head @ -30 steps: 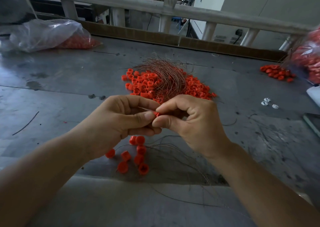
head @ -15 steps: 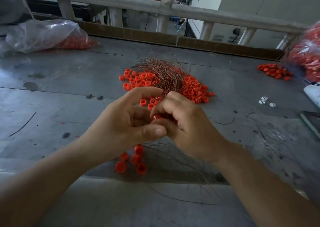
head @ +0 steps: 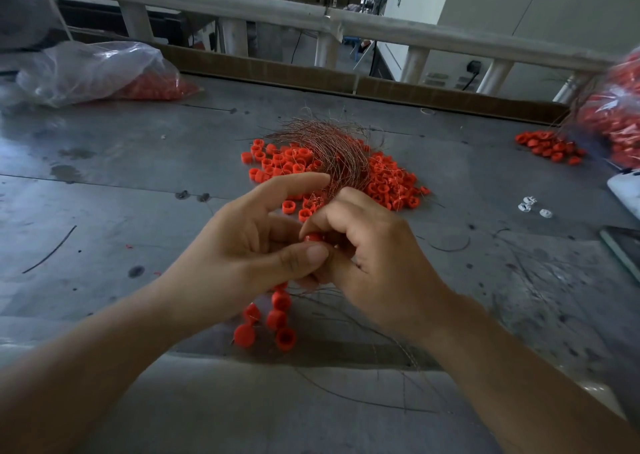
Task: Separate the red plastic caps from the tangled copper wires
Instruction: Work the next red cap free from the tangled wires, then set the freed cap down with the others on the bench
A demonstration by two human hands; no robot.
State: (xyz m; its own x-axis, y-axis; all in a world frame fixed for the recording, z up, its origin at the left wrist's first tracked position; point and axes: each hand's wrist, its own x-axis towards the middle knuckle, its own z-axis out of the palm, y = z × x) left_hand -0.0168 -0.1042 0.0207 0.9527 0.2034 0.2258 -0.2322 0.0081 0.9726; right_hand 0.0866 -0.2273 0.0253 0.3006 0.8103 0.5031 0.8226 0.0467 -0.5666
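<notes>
A heap of red plastic caps lies mid-table under a tangle of copper wires. In front of it my left hand and my right hand meet. Between their fingertips sits one red cap, pinched by my right fingers, with my left thumb pressed just below it and my left index finger stretched out above. Several separated red caps lie on the table under my hands, beside loose thin wires.
A clear plastic bag with red caps sits far left; another bag of caps is at the right edge, with a small pile of caps beside it. Small white pieces lie right. A railing runs behind the grey table.
My left index finger has lifted and straightened from its curl. Both hands have turned slightly, with the cap still between them.
</notes>
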